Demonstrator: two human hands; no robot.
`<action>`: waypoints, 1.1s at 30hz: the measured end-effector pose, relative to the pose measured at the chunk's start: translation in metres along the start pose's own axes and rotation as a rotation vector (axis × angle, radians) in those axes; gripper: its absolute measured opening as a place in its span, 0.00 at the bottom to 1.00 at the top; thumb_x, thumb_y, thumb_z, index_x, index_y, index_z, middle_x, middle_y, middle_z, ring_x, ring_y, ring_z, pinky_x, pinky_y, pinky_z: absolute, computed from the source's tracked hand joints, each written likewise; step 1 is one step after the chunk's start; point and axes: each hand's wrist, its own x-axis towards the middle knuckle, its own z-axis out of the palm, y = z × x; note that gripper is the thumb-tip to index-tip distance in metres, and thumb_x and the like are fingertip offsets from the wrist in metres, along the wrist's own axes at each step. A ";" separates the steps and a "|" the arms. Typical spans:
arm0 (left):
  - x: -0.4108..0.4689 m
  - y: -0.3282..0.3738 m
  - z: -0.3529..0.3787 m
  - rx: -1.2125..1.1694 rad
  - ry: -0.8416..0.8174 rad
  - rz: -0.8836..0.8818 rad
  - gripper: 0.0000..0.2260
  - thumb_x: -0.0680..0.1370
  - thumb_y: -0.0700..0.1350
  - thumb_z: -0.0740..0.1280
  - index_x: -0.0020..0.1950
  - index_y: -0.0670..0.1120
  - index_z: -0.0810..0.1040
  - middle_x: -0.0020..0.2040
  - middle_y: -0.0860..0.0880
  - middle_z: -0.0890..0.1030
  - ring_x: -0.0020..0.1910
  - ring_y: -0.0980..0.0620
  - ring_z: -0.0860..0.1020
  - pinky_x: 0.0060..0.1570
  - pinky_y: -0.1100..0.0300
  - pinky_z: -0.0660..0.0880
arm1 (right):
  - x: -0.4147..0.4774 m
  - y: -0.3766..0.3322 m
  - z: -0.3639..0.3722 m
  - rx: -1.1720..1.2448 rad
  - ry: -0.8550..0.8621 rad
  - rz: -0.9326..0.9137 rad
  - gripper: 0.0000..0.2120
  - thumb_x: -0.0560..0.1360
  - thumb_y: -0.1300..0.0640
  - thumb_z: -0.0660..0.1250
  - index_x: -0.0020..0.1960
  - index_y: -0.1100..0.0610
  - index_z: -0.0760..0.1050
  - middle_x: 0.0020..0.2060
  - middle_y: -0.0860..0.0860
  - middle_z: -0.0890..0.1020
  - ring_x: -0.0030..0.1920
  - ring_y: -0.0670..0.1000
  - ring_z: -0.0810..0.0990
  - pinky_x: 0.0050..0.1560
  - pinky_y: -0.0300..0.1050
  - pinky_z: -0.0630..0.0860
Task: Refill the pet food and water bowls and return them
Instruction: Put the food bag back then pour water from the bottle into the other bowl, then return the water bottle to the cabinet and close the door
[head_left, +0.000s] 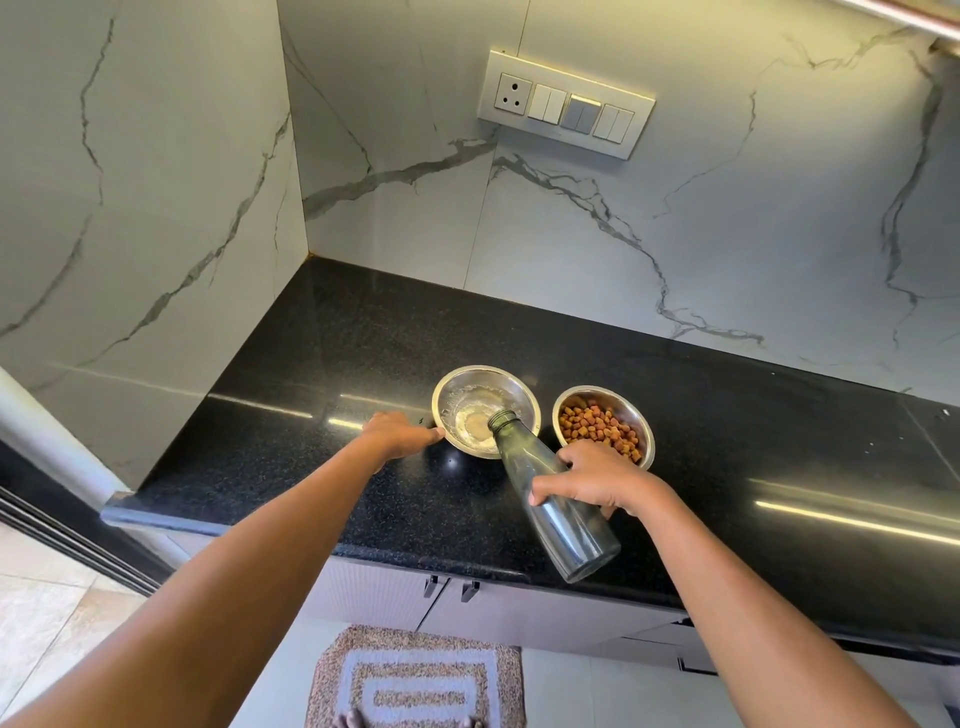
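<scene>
The black granite counter (727, 441) runs along a marble-veined wall (623, 234) that carries a switch panel (566, 104), and on the floor below lies a woven mat (415, 675). Near the counter's front edge two steel bowls stand just beside each other: the water bowl (485, 410) on the left, with a shallow pool and splashing visible at its bottom, and the food bowl (602, 423) on the right, already heaped with brown kibble (597, 423). A tall glass bottle (550, 493) is tipped steeply, its mouth over the near side of the water bowl and its base raised toward the person; it looks nearly drained. The right hand (597, 480) is wrapped closed around the bottle's middle, fingers over the top and thumb on the left side. The left hand (400, 431) rests on the counter with its fingertips against the water bowl's left rim, steadying it; it is not closed around anything. The step in hand appears to be filling the water bowl, with the food half seemingly done. To do it well, the mouth should stay over the bowl's centre rather than its edge, the tilt should change slowly so the stream does not splash onto the granite, and the steadying hand should hold the light bowl from sliding. The wet glass may be slippery, so a firm grip matters.
</scene>
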 end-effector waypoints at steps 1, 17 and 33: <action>0.000 0.000 0.000 0.001 0.001 0.002 0.37 0.77 0.67 0.63 0.73 0.38 0.71 0.76 0.38 0.69 0.74 0.38 0.68 0.70 0.47 0.69 | 0.000 0.001 0.001 0.007 0.008 -0.006 0.23 0.66 0.40 0.77 0.53 0.54 0.80 0.49 0.53 0.84 0.47 0.53 0.86 0.41 0.49 0.85; 0.004 -0.010 -0.003 -0.118 0.019 0.010 0.34 0.77 0.64 0.66 0.72 0.40 0.71 0.73 0.40 0.72 0.70 0.41 0.71 0.66 0.49 0.70 | -0.008 0.008 0.038 0.333 0.293 -0.155 0.30 0.62 0.42 0.81 0.60 0.46 0.77 0.53 0.45 0.84 0.52 0.46 0.82 0.54 0.50 0.82; -0.067 0.105 -0.074 -0.271 0.327 0.669 0.10 0.78 0.48 0.70 0.57 0.48 0.82 0.51 0.51 0.85 0.51 0.56 0.82 0.56 0.58 0.78 | -0.050 -0.020 -0.046 0.547 0.761 -0.402 0.32 0.59 0.41 0.83 0.60 0.41 0.77 0.53 0.41 0.85 0.55 0.42 0.83 0.60 0.51 0.82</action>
